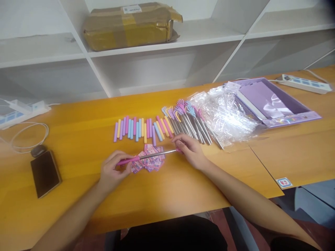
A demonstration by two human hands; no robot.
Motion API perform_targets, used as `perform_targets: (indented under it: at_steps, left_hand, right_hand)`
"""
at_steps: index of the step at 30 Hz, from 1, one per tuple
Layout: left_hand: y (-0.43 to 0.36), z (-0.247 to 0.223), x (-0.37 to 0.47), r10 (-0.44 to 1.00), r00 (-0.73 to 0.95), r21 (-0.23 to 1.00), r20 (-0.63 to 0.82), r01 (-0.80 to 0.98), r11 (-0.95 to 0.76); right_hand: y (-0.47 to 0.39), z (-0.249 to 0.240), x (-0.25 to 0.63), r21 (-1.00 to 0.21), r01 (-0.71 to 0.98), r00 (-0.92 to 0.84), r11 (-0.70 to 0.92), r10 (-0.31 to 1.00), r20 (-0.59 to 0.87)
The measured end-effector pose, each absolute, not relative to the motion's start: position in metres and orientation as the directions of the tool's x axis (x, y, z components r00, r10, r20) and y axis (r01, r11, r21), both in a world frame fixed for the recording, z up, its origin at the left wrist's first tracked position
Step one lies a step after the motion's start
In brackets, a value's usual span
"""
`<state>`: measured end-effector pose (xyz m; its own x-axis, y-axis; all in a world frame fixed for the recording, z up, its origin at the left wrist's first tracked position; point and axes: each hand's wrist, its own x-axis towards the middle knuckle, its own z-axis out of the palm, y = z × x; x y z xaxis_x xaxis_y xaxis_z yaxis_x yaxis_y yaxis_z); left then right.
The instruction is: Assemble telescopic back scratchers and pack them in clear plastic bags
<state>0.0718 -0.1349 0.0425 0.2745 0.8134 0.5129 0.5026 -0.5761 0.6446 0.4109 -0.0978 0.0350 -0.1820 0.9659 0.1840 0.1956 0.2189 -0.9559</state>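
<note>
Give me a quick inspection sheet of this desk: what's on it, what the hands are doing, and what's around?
Surface: orange wooden table.
Job's things: pink-handled telescopic rod held across pink paper tags; row of pastel handle sleeves; bundle of metal rods with hand-shaped tips.
Clutter: crumpled clear plastic bags, purple box, phone.
Grips: left hand holds the pink handle; right hand pinches the metal end.
Cables: white cable, two power strips.
Surroundings: white shelves with a taped brown parcel.
</note>
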Motion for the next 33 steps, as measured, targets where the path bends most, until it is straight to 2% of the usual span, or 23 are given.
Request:
perform_targets:
  at_steps: [33]
  left_hand:
    - [-0.155,0.041,0.092,0.853,0.262,0.715,0.451,0.467,-0.521]
  right_hand:
    - [-0.124,0.026,0.384,-0.897,0.315,-0.191,0.309,0.947,0.259]
